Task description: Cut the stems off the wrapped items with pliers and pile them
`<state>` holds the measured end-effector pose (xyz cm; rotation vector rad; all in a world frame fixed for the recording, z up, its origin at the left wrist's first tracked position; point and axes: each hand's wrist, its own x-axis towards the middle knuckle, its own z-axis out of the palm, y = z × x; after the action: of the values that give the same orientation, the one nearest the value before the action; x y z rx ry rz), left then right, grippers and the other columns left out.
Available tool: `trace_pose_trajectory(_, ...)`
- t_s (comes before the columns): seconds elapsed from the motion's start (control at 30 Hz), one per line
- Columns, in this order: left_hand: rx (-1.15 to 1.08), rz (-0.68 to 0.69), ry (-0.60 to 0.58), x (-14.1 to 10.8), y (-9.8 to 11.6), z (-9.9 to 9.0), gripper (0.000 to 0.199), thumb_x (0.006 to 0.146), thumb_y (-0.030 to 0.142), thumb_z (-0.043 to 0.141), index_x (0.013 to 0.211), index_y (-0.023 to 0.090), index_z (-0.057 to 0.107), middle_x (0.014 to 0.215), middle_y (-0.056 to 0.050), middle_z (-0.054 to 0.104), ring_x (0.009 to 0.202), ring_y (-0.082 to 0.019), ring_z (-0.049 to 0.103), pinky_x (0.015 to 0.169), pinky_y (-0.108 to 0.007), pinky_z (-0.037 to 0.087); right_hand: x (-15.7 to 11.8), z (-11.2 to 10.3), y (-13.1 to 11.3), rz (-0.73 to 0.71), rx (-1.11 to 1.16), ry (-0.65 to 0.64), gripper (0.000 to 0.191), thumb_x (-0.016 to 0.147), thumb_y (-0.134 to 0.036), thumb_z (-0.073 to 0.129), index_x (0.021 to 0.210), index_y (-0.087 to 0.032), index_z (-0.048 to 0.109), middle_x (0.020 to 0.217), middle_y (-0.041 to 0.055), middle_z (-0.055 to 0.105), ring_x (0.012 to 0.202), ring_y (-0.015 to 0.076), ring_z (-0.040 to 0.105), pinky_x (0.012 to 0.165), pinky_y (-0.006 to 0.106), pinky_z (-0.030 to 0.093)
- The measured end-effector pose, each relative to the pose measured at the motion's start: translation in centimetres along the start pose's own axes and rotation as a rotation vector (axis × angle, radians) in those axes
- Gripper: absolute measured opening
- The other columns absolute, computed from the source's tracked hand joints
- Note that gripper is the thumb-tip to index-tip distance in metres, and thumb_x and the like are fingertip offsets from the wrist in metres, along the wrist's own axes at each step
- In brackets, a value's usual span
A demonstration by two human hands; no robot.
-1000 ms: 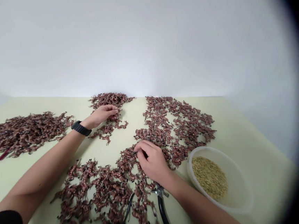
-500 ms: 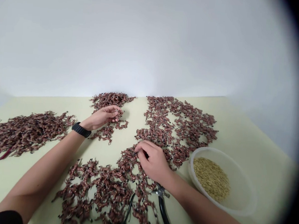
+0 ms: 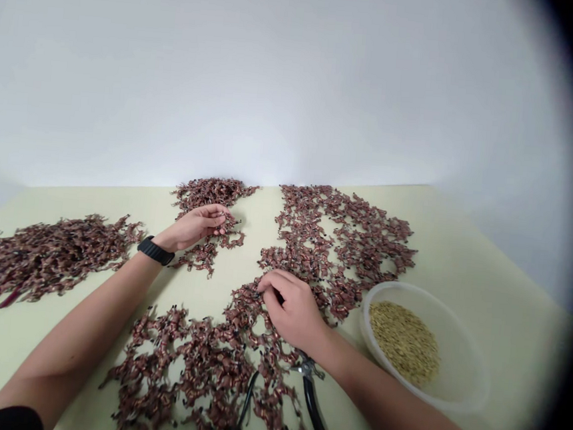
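My left hand (image 3: 199, 226), with a black band at the wrist, is raised over the middle of the table. Its thumb and fingers pinch a small brown figurine (image 3: 233, 224), partly hidden by the fingers; it looks like a little horse with dark ends. Below it lies a small cluster of similar figurines (image 3: 201, 258). My right hand (image 3: 294, 309) is closed at the edge of the spread-out brown figurines (image 3: 246, 305). Its curled fingertips touch or hover just over them, and what they hold, if anything, is hidden.
Black-handled pliers (image 3: 314, 405) lie among the near figurines. A translucent oval tub (image 3: 464, 364) with yellowish grain-like bits (image 3: 406, 342) stands at the right. Another heap (image 3: 57, 252) lies left, one more heap (image 3: 213, 192) at the back, before a white wall (image 3: 298, 82).
The small figurine in my left hand has turned slightly and shows more beyond the fingertips. My right hand stays almost in the same spot.
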<state>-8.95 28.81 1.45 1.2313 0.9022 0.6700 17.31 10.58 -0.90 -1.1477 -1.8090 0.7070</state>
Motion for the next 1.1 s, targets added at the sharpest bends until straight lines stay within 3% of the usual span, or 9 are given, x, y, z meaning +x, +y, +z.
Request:
trace_pose_trajectory(0.23,-0.019,-0.014,0.025,0.05,-0.15,-0.09,0.027,0.085,0.028,0.080,0.109,0.021,0.069,0.095,-0.003,0.067,0.075,-0.012,0.063,0.066,-0.025,0.049,-0.01,0.01,0.06,-0.010,-0.004,0.003,0.024,0.091,-0.003,0.051,0.090,-0.022,0.066,0.090,0.0032,0.068,0.084,0.0185,0.064,0.079,0.032,0.052)
trace_pose_trajectory(0.57,-0.005,0.007,0.038,-0.19,0.09,0.08,0.023,0.089,0.028,0.076,0.109,0.020,0.069,0.112,-0.007,0.071,0.073,-0.010,0.061,0.066,-0.024,0.053,0.02,0.06,0.10,0.004,-0.007,-0.014,0.023,0.092,-0.004,0.050,0.090,-0.022,0.065,0.090,0.0025,0.068,0.084,0.0181,0.064,0.079,0.032,0.052)
trace_pose_trajectory(0.87,0.160,0.052,0.139,-0.44,0.46,0.09,0.028,0.086,0.038,0.078,0.104,0.019,0.068,0.118,-0.009,0.069,0.069,-0.011,0.062,0.060,-0.025,0.051,-0.14,0.13,0.16,0.014,-0.011,-0.023,0.024,0.091,-0.003,0.050,0.090,-0.021,0.065,0.091,0.0026,0.068,0.085,0.0178,0.064,0.080,0.031,0.050)
trace_pose_trajectory(0.97,0.195,0.060,0.156,-0.56,0.60,0.11,0.030,0.086,0.041,0.078,0.103,0.019,0.068,0.110,-0.008,0.070,0.068,-0.012,0.063,0.060,-0.026,0.052,-0.11,0.15,0.22,0.019,-0.010,-0.021,0.023,0.092,-0.004,0.051,0.090,-0.022,0.065,0.091,0.0022,0.068,0.085,0.0174,0.064,0.079,0.030,0.050)
trace_pose_trajectory(1.1,0.233,0.072,0.159,-0.64,0.63,-0.03,0.032,0.088,0.041,0.076,0.110,0.020,0.069,0.114,-0.009,0.070,0.071,-0.013,0.066,0.062,-0.027,0.053,-0.08,0.17,0.27,0.018,-0.008,-0.022,0.022,0.092,-0.004,0.051,0.090,-0.021,0.065,0.091,0.0019,0.068,0.085,0.0169,0.064,0.079,0.030,0.049)
